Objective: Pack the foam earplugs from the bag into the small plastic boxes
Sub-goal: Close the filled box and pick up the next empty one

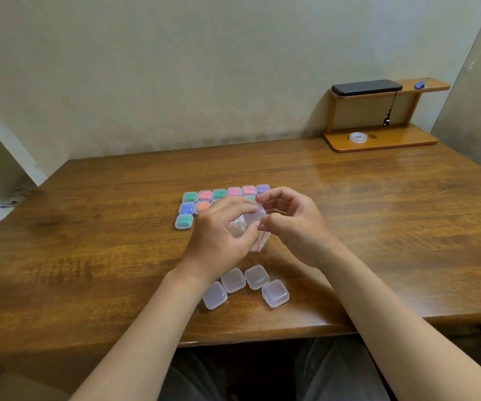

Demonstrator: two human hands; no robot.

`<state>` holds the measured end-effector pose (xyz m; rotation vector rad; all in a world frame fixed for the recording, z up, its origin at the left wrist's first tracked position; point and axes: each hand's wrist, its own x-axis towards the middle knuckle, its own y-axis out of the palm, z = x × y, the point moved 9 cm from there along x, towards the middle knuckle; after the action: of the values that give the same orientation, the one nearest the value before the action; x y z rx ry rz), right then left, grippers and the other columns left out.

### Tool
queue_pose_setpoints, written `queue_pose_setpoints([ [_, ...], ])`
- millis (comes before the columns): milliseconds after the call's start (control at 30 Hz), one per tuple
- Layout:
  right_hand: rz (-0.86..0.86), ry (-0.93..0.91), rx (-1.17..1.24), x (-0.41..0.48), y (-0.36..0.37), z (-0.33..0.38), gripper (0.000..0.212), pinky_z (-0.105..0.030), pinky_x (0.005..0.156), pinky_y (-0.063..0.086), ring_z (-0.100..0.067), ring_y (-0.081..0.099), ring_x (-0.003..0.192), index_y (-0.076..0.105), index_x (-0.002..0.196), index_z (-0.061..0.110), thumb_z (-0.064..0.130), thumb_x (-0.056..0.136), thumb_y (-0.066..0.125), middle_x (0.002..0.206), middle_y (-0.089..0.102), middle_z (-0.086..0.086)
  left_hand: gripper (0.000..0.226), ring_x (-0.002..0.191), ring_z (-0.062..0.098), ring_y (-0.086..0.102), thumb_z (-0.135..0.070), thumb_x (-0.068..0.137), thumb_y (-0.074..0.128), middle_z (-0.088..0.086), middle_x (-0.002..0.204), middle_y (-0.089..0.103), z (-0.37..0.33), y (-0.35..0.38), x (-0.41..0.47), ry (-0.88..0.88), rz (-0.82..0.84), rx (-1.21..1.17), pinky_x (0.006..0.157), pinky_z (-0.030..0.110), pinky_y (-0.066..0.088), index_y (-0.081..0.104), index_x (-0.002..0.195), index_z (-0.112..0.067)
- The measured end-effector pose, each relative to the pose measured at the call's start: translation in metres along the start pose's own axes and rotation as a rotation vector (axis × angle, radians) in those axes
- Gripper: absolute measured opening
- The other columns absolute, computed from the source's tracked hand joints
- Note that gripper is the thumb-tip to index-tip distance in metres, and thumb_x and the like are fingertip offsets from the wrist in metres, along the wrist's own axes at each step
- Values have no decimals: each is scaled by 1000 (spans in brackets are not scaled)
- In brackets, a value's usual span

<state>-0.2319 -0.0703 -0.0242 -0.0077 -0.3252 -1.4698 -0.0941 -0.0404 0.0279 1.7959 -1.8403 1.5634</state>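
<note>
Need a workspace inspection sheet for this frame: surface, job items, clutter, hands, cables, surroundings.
Surface: glossy wooden table.
Job's things: filled boxes in rows beyond the hands; four empty boxes near the front edge; bag between the hands.
Clutter: tape roll and phone on the shelf, far right corner.
Hands: left hand and right hand both pinch the bag.
Cables: nothing seen; a strap hangs from the phone.
Surroundings: plain wall behind.

No text, label, brand, number or sign can be read on anything here.
</note>
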Motion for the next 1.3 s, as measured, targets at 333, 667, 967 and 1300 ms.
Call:
queue_pose_setpoints([
  [333, -22, -28, -12, -2, 6, 1, 41, -38, 81, 55, -21, 67, 93, 69, 95, 17, 18, 55, 79, 95, 71, -4, 28, 108, 0, 61, -2, 81, 77, 1, 110, 75, 2, -3, 1, -12, 4, 13, 94, 3, 43, 78, 108, -11],
  [667, -10, -11, -93, -4, 8, -5, 45, -47, 86, 58, -25, 70, 94, 66, 104, 8, -23, 73, 58, 106, 70, -17, 24, 102, -1, 65, 0, 87, 71, -11, 103, 70, 3, -10, 2, -40, -36, -57, 84, 6, 50, 77, 108, -9],
  [967, 19, 13, -112, -3, 9, -8, 58, -43, 90, 58, -28, 70, 102, 66, 120, 7, -27, 74, 60, 111, 69, -18, 24, 79, 2, 70, -4, 98, 60, -13, 90, 71, 41, -18, 0, -369, -132, -223, 69, 17, 55, 69, 100, -25],
  [1300, -193, -128, -529, 5, -25, 13, 20, -42, 65, 61, -25, 67, 72, 67, 86, 8, -11, 80, 67, 82, 68, -7, 40, 99, 5, 70, -11, 91, 72, -4, 110, 72, 88, -25, -12, -721, -100, -372, 82, 29, 62, 66, 130, -17],
])
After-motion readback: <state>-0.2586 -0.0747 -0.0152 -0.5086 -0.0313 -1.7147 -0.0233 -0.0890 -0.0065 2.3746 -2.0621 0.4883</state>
